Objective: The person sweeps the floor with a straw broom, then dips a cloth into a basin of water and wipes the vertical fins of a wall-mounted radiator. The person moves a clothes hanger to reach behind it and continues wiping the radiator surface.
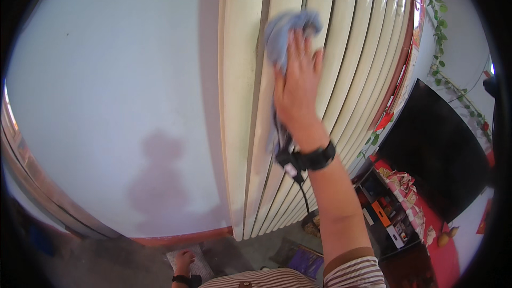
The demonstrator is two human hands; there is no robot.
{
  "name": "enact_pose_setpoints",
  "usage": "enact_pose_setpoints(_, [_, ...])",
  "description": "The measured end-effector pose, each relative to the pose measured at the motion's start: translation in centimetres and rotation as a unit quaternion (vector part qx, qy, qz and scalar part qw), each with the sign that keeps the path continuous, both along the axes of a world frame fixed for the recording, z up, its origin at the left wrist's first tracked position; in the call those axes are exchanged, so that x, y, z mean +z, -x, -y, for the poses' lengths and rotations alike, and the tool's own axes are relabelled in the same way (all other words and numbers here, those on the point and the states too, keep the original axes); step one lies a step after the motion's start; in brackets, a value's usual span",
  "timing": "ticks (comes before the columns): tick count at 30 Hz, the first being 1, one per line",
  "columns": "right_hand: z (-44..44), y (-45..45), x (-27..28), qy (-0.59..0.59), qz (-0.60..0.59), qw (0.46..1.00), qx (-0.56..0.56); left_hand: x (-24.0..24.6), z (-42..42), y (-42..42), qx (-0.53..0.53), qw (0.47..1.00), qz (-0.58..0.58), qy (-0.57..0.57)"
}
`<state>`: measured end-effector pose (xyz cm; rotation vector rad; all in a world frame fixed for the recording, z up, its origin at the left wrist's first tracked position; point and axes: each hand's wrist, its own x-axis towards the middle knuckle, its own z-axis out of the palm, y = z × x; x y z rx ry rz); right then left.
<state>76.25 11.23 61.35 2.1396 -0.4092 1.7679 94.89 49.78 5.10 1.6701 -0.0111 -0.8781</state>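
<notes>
My right hand (298,84) presses a light blue cloth (280,34) flat against the slats of a tall cream radiator (240,108). The cloth is bunched around my fingertips and slightly blurred. A black strap (320,158) circles the right wrist, with a small dark device (290,166) and a cable hanging beside it. Down at the bottom edge, my left hand (185,258) hangs low with loosely curled fingers and nothing visible in it. It also has a black strap (182,279) and appears over a pale woven mat (200,260) on the floor.
A pale blue wall (120,68) lies left of the radiator. To the right, a large black television (436,152) stands above a cabinet (384,216) with a red cover (444,248). An artificial vine (440,36) trails along the wall. A purple item (306,262) lies on the floor.
</notes>
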Motion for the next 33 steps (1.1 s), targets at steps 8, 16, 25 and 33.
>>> enact_pose_setpoints(8, [-2.9,0.4,-17.7,-0.101,-0.117,0.988,0.019,-0.4,0.1,0.3,-0.001,0.999,-0.021,0.026])
enact_pose_setpoints(16, [-4.1,-3.1,-5.6,-0.032,-0.049,0.998,0.002,-1.8,-4.6,-0.1,0.047,0.993,-0.096,-0.052])
enact_pose_setpoints(25, [-2.7,-5.6,5.2,0.074,0.033,0.997,0.015,-2.5,-1.8,-1.5,0.034,0.997,-0.07,-0.009])
enact_pose_setpoints(33, [-6.3,-6.2,-14.5,0.016,-0.079,0.996,0.024,-5.1,-2.9,-4.0,-0.017,0.991,-0.106,0.084])
